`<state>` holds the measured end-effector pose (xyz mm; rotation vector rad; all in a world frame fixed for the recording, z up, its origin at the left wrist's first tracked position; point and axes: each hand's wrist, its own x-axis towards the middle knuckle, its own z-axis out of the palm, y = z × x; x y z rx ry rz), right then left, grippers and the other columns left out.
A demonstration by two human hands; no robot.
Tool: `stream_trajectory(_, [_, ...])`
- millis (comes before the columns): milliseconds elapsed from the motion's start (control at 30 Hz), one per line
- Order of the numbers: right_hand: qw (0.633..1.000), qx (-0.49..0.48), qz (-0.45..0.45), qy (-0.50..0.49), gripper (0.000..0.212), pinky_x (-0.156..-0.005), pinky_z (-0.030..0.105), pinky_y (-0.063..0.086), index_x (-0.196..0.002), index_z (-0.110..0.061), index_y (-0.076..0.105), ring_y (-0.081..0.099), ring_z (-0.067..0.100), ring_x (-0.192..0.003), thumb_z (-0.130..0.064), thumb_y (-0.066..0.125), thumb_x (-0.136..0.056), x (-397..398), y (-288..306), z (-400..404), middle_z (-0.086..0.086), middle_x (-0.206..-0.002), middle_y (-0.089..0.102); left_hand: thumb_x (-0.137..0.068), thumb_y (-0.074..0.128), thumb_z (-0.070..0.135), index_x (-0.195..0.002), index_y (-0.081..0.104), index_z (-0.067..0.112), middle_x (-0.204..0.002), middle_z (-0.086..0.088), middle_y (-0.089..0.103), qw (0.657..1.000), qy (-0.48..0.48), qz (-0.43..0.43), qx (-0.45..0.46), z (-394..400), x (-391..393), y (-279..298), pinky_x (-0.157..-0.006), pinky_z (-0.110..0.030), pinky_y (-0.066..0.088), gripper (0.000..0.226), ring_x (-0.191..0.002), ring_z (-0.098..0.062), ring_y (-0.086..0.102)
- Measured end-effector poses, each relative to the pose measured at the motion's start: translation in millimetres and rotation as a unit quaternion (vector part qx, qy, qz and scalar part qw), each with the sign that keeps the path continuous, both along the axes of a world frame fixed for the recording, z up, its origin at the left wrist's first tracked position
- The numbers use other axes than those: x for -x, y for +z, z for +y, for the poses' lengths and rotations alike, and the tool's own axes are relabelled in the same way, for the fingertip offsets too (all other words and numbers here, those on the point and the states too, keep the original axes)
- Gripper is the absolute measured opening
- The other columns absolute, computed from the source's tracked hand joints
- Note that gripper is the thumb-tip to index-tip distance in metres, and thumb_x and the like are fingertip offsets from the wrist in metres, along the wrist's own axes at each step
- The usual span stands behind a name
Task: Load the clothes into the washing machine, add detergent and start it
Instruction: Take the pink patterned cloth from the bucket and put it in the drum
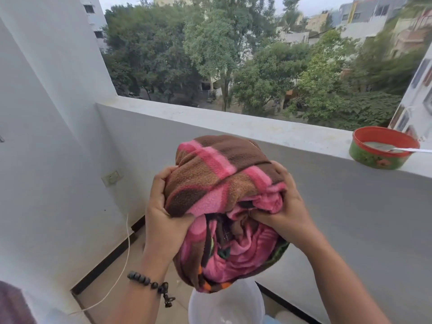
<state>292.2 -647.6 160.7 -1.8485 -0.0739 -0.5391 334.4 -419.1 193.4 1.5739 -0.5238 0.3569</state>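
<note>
Now a bundled pink-and-brown blanket is being gripped in mid-air by the left hand and right hand, fingers curled into its folds. A white bucket below is being partly hidden by it and cut off at the frame's bottom edge.

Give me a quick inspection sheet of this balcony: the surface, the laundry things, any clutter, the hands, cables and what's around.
Surface: grey ledge of the balcony wall; tiled floor below.
Job's things: bundled pink and brown fleece blanket, held up in the air above a white bucket. No washing machine seen.
Clutter: red and green bowl on the ledge at right, with a spoon in it.
Hands: left hand and right hand both grip the blanket from its sides; beaded bracelet on the left wrist.
Cables: thin white cord hanging down the left wall to the floor; wall switch above it.
Surroundings: trees and buildings beyond the ledge.
</note>
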Motion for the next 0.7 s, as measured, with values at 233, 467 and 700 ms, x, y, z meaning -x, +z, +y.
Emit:
stream_trajectory(233, [0.999, 0.019, -0.022, -0.026, 0.085, -0.100, 0.020, 0.047, -0.120, -0.071, 0.035, 0.050, -0.001, -0.120, -0.040, 0.083, -0.058, 4.9, -3.8, -10.8, -0.019, -0.128, 0.043, -0.051, 0.080, 0.028, -0.112, 0.055, 0.045, -0.110, 0.019, 0.064, 1.000, 0.003, 0.014, -0.008, -12.4, 6.5, -8.8, -0.080, -0.026, 0.056, 0.068, -0.101, -0.007, 0.066])
stream_trajectory(467, [0.997, 0.044, -0.066, -0.009, 0.082, -0.106, 0.032, 0.044, -0.121, -0.071, 0.038, 0.048, 0.002, -0.122, -0.040, 0.085, -0.061, -16.3, 8.5, -19.2, -0.021, -0.125, 0.043, -0.050, 0.080, 0.032, -0.114, 0.054, 0.047, -0.110, 0.015, 0.066, 0.998, 0.050, 0.029, -0.004, -17.5, 10.0, -4.7, -0.078, -0.024, 0.056, 0.070, -0.100, -0.009, 0.067])
stream_trajectory(700, [0.997, 0.050, -0.057, -0.005, 0.093, -0.108, 0.038, 0.042, -0.120, -0.071, 0.038, 0.047, 0.011, -0.121, -0.008, 0.086, -0.071, -18.3, 8.5, -29.9, -0.008, -0.124, 0.042, -0.056, 0.083, 0.029, -0.122, 0.053, 0.035, -0.115, 0.006, 0.066, 0.996, 0.070, 0.048, -0.020, -25.5, 17.7, -3.5, -0.085, -0.033, 0.057, 0.073, -0.106, -0.015, 0.066])
